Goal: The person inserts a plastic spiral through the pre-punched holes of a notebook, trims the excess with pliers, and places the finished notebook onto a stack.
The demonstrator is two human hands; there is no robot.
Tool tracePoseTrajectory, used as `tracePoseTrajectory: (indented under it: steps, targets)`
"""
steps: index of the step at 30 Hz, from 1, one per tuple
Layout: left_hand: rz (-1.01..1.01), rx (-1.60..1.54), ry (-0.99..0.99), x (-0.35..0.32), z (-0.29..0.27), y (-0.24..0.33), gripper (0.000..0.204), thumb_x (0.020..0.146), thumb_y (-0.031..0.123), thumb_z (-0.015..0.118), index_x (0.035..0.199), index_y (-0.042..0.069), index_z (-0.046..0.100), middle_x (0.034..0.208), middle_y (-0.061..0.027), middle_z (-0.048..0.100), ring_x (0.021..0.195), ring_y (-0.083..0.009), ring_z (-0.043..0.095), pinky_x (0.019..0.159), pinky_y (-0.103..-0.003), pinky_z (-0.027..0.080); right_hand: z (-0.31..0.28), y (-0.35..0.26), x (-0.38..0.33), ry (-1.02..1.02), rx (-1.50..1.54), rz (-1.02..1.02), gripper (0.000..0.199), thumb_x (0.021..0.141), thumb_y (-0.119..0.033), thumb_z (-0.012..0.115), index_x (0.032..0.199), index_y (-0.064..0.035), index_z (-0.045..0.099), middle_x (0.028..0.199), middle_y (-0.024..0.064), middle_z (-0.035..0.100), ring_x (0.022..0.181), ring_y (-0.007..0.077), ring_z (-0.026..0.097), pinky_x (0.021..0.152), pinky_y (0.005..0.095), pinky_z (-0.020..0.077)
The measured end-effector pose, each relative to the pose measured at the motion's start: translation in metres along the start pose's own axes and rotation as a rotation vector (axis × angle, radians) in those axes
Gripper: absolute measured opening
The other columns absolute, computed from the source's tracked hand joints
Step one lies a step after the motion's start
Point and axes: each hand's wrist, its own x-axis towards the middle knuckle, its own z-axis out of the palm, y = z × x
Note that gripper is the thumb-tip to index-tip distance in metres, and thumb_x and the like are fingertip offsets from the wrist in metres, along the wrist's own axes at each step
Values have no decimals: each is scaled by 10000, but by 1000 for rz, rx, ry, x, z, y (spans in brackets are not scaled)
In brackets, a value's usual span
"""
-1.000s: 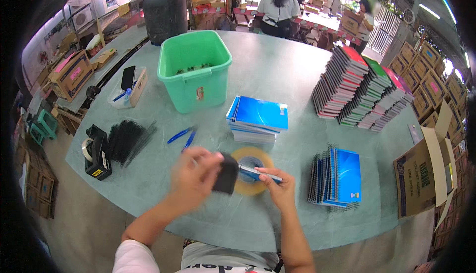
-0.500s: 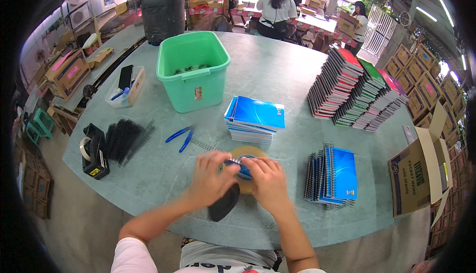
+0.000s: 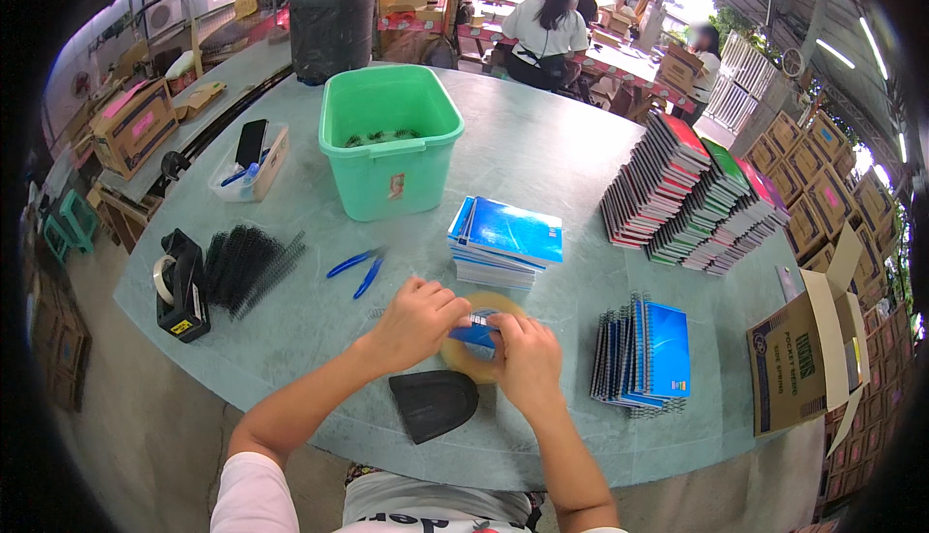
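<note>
My left hand [image 3: 418, 322] and my right hand [image 3: 527, 354] meet above a roll of yellowish tape [image 3: 464, 366]. Between them they pinch a small blue notebook [image 3: 473, 335], with part of a dark wire coil showing at its upper edge. Fingers and thumbs cover much of the notebook. Close to my left forearm lies a black rounded pad [image 3: 433, 407]. Pliers with blue handles [image 3: 358, 271] rest beyond my left hand. A stack of blue notebooks [image 3: 508, 233] stands just past the tape roll, and coil-bound blue notebooks [image 3: 666, 349] are piled to the right.
A green bin [image 3: 392, 180] holds dark coils. Loose black coils [image 3: 250, 267] lie beside a tape dispenser [image 3: 184, 286] at left. Tall stacks of red notebooks [image 3: 658, 170] and green notebooks [image 3: 699, 199] stand at far right. An open cardboard box [image 3: 795, 369] sits at the right edge.
My left forearm has shifted off the black pad, which now shows more fully. The coil by the pliers is mostly hidden behind my left hand. Both hands still grip the notebook.
</note>
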Motion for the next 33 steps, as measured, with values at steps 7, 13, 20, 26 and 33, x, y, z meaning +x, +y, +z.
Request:
tracePoseTrajectory:
  steps: [7, 13, 20, 26, 33]
  targets:
    - [8, 5, 87, 4, -4, 5, 196, 785, 225, 639, 921, 95, 583, 774, -33, 588, 780, -210, 561, 737, -371, 396, 7, 4, 1, 104, 68, -57, 136, 730, -91, 670, 863, -92, 646, 819, 65, 660, 767, 242, 606, 736, 350, 403]
    - [-128, -69, -146, 6, -8, 2, 204, 820, 258, 616, 918, 79, 614, 827, -58, 620, 818, -239, 573, 809, -390, 379, 10, 7, 0, 132, 85, -56, 120, 728, -95, 674, 846, -97, 651, 799, 52, 664, 745, 226, 612, 711, 345, 401]
    - [-36, -169, -55, 4, 4, -3, 205, 811, 237, 628, 918, 64, 602, 818, -76, 610, 816, -253, 562, 818, -399, 383, 10, 8, -1, 109, 83, -68, 105, 743, -113, 666, 847, -105, 654, 801, 39, 665, 740, 220, 611, 699, 348, 397]
    - [90, 101, 268, 1, -2, 22, 231, 746, 211, 672, 887, 65, 563, 834, -84, 541, 821, -256, 538, 802, -383, 405, 12, 5, 5, 108, 18, -67, 109, 803, -196, 640, 868, -109, 651, 829, 35, 663, 782, 210, 593, 766, 349, 368]
    - [-66, -97, -241, -75, 23, 27, 370, 756, 282, 677, 1015, 42, 568, 927, -134, 553, 904, -297, 532, 764, -401, 431, 16, 2, 5, 181, 65, -14, 129, 829, -224, 620, 887, -114, 653, 853, 18, 663, 799, 203, 588, 777, 347, 356]
